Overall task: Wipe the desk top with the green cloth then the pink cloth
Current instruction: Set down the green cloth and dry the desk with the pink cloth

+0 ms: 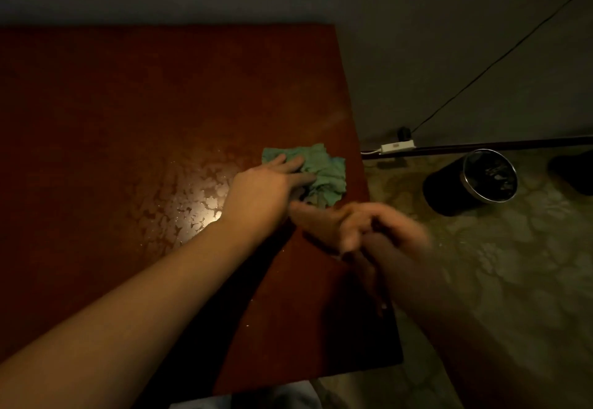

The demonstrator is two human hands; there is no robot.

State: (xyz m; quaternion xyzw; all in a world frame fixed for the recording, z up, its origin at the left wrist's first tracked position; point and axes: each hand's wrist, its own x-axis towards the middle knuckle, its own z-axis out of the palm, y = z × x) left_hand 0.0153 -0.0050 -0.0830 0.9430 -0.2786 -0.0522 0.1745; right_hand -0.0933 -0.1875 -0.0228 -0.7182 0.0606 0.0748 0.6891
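Two bare hands work near the right edge of the worktop [128, 94]. One, the left hand [261, 188], lies flat with fingers spread, pressing down on the near left part of the green cloth [324, 172] rather than closing around it; its grip is open, palm on the fabric. The right hand [356, 224] sits just beside it, nearer the camera and blurred, fingers curled loosely, its thumb tip close to the cloth's near edge; whether its grip holds anything cannot be told. One cloth is in sight, a crumpled, wrinkled rag of soft fabric bunched into an uneven lump, lying close to the worktop's right edge. The worktop is a single flat slab of dark reddish-brown, glossy, with a patch of wet film [192, 196] broken into blotches and beads left of the left hand, shining under a bright reflection. Beyond the edge, on a pale patterned floor [513, 280], stands one round dark bin [471, 180] with a metal rim, and one white power strip [397, 146] lies by the wall with a thin cable [500, 58] running up.
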